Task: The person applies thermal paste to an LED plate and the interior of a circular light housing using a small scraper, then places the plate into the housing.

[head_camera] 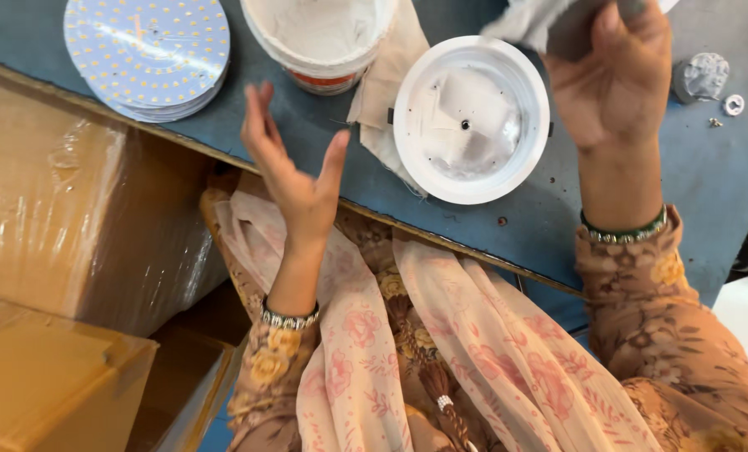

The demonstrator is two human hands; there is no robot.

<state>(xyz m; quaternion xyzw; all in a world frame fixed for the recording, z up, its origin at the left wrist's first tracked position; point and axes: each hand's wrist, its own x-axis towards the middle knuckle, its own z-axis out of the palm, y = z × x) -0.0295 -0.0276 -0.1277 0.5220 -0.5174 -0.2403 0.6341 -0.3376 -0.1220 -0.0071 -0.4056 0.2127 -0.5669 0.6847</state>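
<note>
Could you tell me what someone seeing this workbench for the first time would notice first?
Probably the round white lamp housing lying open-side up on the blue table, between the hands. The right hand is raised above it holding a pale cloth, while the open, empty left hand hovers at the table's edge. A stack of dotted round light boards sits far left, beside a white tub.

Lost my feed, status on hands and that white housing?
Left hand open, empty. Right hand gripping grey cloth. White round housing flat on blue table, untouched. Nothing blocking.
</note>
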